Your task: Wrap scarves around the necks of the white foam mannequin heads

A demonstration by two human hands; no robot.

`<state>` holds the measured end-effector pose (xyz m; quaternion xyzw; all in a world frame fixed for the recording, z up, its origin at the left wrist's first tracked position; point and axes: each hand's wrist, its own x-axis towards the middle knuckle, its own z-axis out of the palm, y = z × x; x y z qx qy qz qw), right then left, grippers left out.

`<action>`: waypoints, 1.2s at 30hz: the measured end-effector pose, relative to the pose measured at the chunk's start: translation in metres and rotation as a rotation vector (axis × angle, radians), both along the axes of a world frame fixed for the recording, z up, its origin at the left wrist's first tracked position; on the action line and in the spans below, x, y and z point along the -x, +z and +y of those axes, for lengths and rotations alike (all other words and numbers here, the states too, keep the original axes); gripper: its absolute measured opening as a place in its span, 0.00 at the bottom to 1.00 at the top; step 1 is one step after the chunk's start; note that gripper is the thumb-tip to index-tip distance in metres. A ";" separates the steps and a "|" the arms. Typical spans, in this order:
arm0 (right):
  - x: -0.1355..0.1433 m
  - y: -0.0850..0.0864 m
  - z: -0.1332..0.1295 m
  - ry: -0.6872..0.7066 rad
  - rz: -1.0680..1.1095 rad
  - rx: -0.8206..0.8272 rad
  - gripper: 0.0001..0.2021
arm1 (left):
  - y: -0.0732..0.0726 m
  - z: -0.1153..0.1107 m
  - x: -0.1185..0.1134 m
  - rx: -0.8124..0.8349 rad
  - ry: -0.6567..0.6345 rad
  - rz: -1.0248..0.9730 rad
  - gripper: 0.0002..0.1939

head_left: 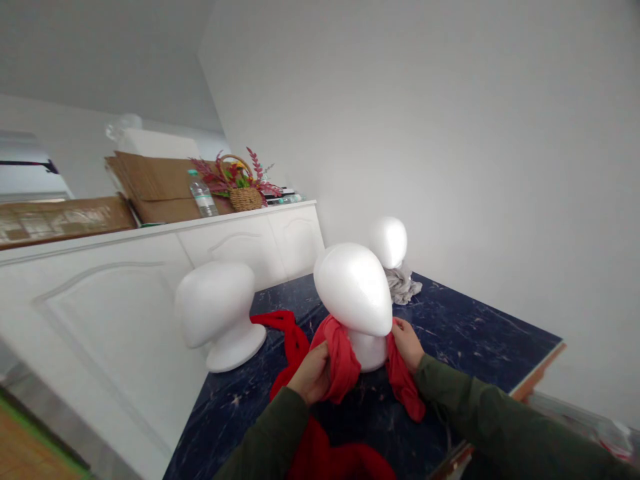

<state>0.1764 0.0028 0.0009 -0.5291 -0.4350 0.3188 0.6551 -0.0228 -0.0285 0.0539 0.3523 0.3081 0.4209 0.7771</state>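
A white foam mannequin head (353, 283) stands in front of me on the dark blue marbled table (465, 333). Around its neck goes a coral-red scarf (343, 367), with an end hanging down on each side. My left hand (313, 377) is closed on the scarf at the left of the neck. On the right of the neck, my right hand (407, 345) grips the other side of it. A brighter red scarf (290, 337) lies along the table to the left and runs toward me, partly hidden by my left arm.
A second white mannequin head (217, 300) stands at the left. Behind is a third head (389, 241) with a grey scarf (403, 285) at its base. White cabinets (115, 300) line the left, topped by cardboard (160, 183), a water bottle (203, 195) and a flower basket (245, 198).
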 end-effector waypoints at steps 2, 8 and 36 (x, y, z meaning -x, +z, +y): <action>0.009 -0.007 -0.017 -0.029 -0.007 0.032 0.17 | -0.010 -0.005 -0.012 -0.095 -0.009 0.053 0.11; 0.036 -0.001 -0.073 0.065 -0.262 0.048 0.13 | -0.025 -0.010 -0.018 -0.335 0.051 0.370 0.12; 0.062 0.017 -0.102 0.305 -0.247 -0.014 0.11 | -0.023 -0.015 -0.024 -0.016 -0.247 0.167 0.15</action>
